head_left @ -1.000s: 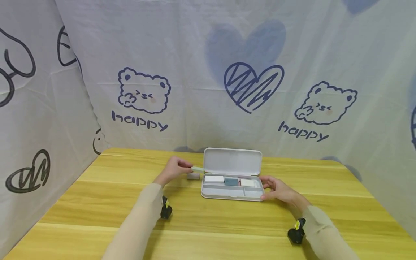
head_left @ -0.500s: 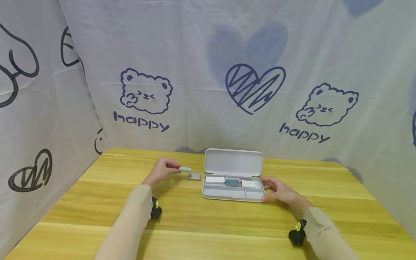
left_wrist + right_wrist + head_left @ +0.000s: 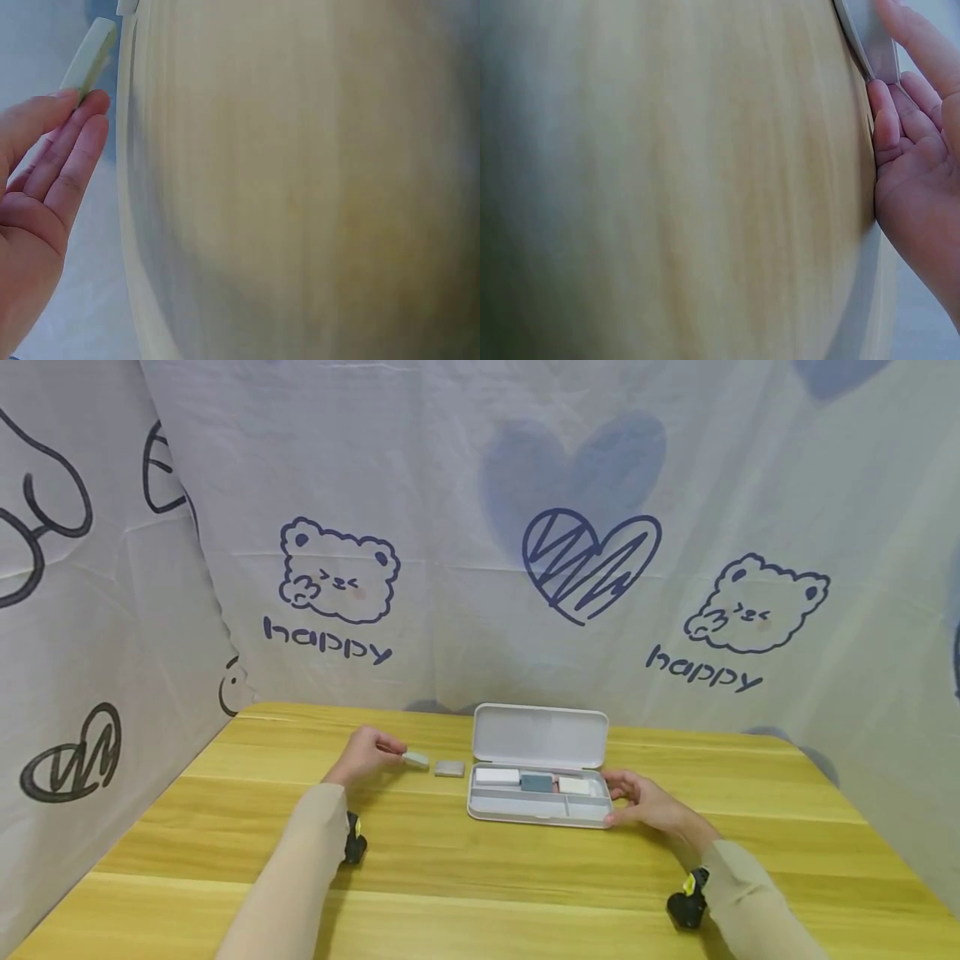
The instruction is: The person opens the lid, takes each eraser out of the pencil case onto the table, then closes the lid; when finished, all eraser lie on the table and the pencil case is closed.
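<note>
My left hand point(image 3: 365, 753) pinches a pale green eraser point(image 3: 416, 761) by one end, between thumb and fingers, left of the open pencil case point(image 3: 517, 817). In the left wrist view the eraser point(image 3: 90, 56) juts out past the fingertips. A grey eraser point(image 3: 449, 768) lies on the table between that hand and the case. Inside the case's back compartment sit a white eraser point(image 3: 497, 776), a blue-grey one and a cream one. My right hand point(image 3: 647, 803) grips the case's right end, thumb at the front corner and fingers along the side.
The case's lid point(image 3: 540, 735) stands raised at the back. Its front compartments show a bare floor with a divider. A wooden table point(image 3: 480, 885) lies underneath, and a printed cloth point(image 3: 450, 527) hangs behind it.
My left hand has moved left with the pale green eraser, away from the case, and lowered it a little beside the grey eraser. My right hand stays on the case.
</note>
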### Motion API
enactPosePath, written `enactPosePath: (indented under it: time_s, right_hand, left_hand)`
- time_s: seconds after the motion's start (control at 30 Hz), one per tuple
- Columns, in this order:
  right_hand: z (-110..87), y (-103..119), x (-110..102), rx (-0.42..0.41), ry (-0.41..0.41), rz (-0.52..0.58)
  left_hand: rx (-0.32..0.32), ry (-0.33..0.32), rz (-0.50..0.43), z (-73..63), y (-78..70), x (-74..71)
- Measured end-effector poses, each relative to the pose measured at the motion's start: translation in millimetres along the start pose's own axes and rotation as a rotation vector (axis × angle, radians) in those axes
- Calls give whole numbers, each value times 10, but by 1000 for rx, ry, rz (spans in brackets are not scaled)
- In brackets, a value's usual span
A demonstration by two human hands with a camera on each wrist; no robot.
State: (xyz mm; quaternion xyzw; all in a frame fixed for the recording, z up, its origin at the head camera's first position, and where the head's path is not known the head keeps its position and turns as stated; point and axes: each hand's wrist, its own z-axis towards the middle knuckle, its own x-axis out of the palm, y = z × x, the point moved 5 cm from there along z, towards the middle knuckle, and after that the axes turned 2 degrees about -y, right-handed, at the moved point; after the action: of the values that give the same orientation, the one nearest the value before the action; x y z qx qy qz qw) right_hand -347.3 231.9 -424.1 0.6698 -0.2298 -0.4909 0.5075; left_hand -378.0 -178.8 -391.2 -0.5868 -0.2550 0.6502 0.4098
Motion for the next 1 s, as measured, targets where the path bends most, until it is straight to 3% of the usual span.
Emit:
enactPosePath:
  time_s: [0.47, 1.0]
  right_hand:
    - [-8, -4, 3, -13, 4, -1]
    - [-7, -23, -5, -22, 7, -4]
  left_hand:
    - [-37, 59, 95, 84, 25, 89]
    - [-27, 75, 100, 110, -15, 160]
